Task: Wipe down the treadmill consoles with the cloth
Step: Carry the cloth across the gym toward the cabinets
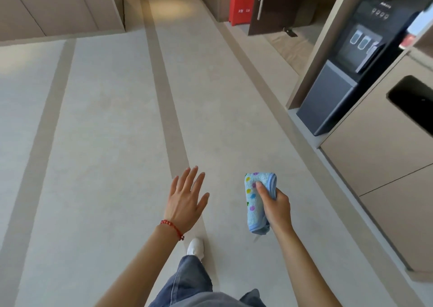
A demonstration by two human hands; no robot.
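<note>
clearly the folded blue terry cloth (256, 203), dotted with colour, looks soft, light and limp, best gripped around its middle. right hand (274, 207) holds it upright over the floor (105, 142), fingers (260, 187) clenched round it. left hand (186, 200) hangs spread and released, touching nothing. no treadmill console shows.

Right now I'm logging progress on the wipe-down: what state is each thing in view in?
Light blue terry cloth with coloured dots: folded, held upright.
Right hand: gripping the cloth.
Left hand: open, fingers spread, holding nothing.
Dark brown door: ajar.
Black water dispenser: standing in its alcove.
Treadmill consoles: none in view, wiping not begun.
</note>
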